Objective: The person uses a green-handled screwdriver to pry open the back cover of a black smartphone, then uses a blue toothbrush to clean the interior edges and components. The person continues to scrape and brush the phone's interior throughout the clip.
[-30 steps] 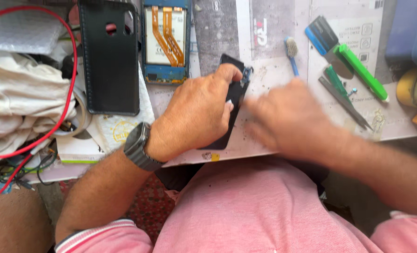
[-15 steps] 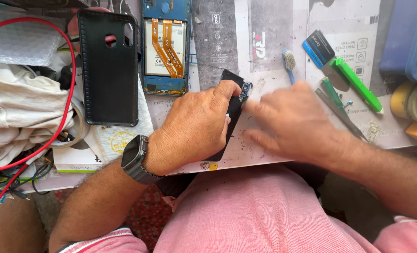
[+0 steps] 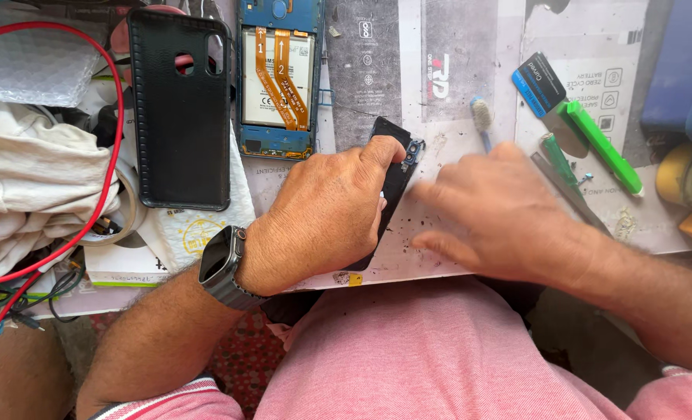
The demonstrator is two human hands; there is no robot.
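L hand (image 3: 326, 214) is pressing down on a black phone part (image 3: 396, 159), a thin flat panel lying tilted on the paper-covered table (image 3: 455, 117) just in front of the person; fingers are curled over its long edge, gripping and pinning it. R hand (image 3: 501, 210) is lying right beside it, fingers spread and blurred, tips near the panel's right edge; can't tell if it's actually pinching anything.

Panel is looking light, thin and stiff, prob. brittle plastic w/ a small camera frame at the top corner, so likely cracking if bent. Best hold is along the long edges, flat pressure, not at the corner.

Around it: an opened phone (image 3: 277, 78) w/ orange ribbon cables, a black case (image 3: 181, 117), a toothbrush (image 3: 482, 120), a green-handled tool (image 3: 602, 148), tweezers (image 3: 567, 190), a red wire (image 3: 89, 225) and a white cloth (image 3: 27, 179) at the left.
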